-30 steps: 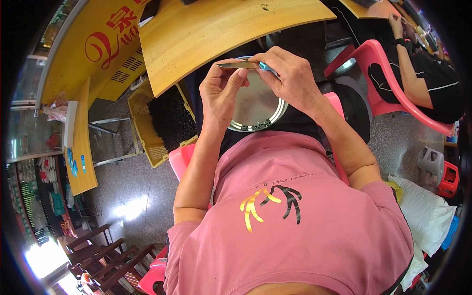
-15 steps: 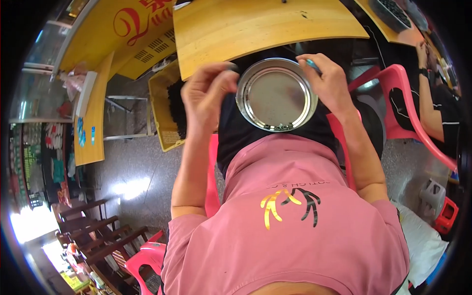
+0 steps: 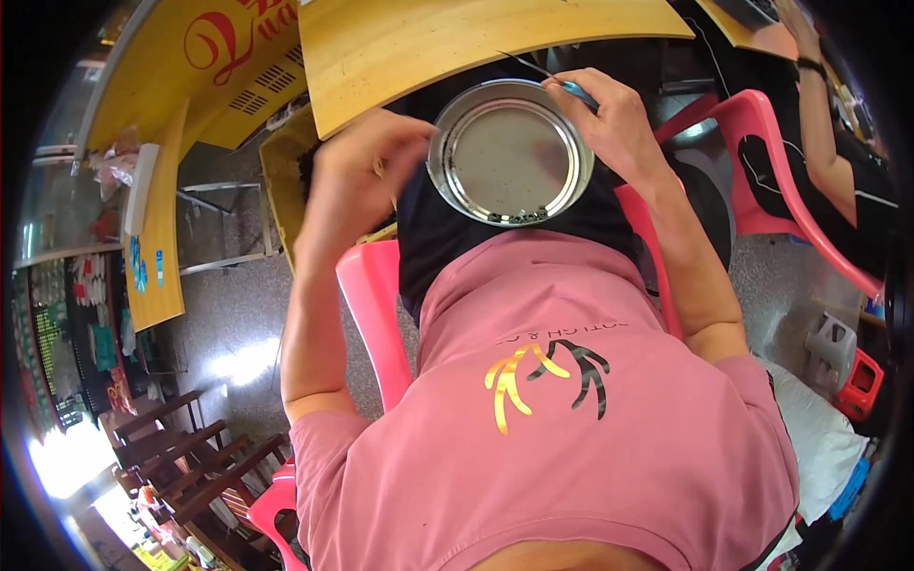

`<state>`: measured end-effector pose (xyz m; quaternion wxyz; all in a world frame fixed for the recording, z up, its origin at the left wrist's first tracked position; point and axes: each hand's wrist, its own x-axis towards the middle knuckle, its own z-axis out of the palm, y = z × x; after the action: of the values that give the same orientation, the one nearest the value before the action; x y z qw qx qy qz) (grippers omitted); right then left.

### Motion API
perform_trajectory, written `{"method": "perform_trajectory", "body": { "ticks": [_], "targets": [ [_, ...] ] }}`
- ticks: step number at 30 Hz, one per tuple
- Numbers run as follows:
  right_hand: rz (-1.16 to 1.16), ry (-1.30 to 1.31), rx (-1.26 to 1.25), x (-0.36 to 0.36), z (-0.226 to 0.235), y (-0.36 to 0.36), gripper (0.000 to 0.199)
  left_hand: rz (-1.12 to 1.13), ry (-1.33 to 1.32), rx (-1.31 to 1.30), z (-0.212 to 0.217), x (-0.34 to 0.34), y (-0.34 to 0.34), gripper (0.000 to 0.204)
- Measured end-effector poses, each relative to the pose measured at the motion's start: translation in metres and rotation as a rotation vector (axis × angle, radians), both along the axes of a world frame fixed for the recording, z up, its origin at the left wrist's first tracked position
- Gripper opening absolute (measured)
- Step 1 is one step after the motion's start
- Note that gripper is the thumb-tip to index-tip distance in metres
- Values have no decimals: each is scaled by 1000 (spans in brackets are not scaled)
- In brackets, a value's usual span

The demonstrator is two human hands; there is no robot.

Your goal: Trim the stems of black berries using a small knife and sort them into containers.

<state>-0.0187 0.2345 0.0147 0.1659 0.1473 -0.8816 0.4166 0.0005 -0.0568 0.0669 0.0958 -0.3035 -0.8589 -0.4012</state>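
A round metal tray (image 3: 514,143) lies flat on my lap, with small dark bits (image 3: 519,217) gathered along its near rim. My right hand (image 3: 619,124) rests at the tray's far right edge, pinching a thin blue-handled tool (image 3: 564,84) that points away over the table edge. Blurred by motion, my left hand (image 3: 367,176) sits just left of the tray, its fingers curled by the rim. Whether it touches the tray or holds anything is unclear. I sit on a pink plastic chair (image 3: 371,305) in a pink shirt.
A yellow wooden table (image 3: 457,48) stands just beyond my knees, with a yellow crate (image 3: 286,181) under its left side. Another person (image 3: 828,143) sits at upper right on a pink chair (image 3: 771,181). Small stools (image 3: 838,352) stand at right, wooden chairs (image 3: 190,447) at lower left.
The tray, held up edge-on between both hands a second ago, now lies flat on my lap. My left hand has come off it and moved left; my right hand stays at its rim.
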Motion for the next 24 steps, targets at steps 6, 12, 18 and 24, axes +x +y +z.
{"method": "perform_trajectory", "body": {
  "ticks": [6,12,18,24],
  "targets": [
    [34,0,2,0,1,1,26,-408,-89,-627,-64,-20,43,16],
    [62,17,-5,0,-3,5,25,-546,-259,-905,-81,-33,70,18],
    [77,25,-19,1,-1,2,24,-607,-440,-685,-92,-33,73,12],
    [64,-37,-33,2,1,2,24,-520,-502,-661,-82,-34,70,12]
  ]
}}
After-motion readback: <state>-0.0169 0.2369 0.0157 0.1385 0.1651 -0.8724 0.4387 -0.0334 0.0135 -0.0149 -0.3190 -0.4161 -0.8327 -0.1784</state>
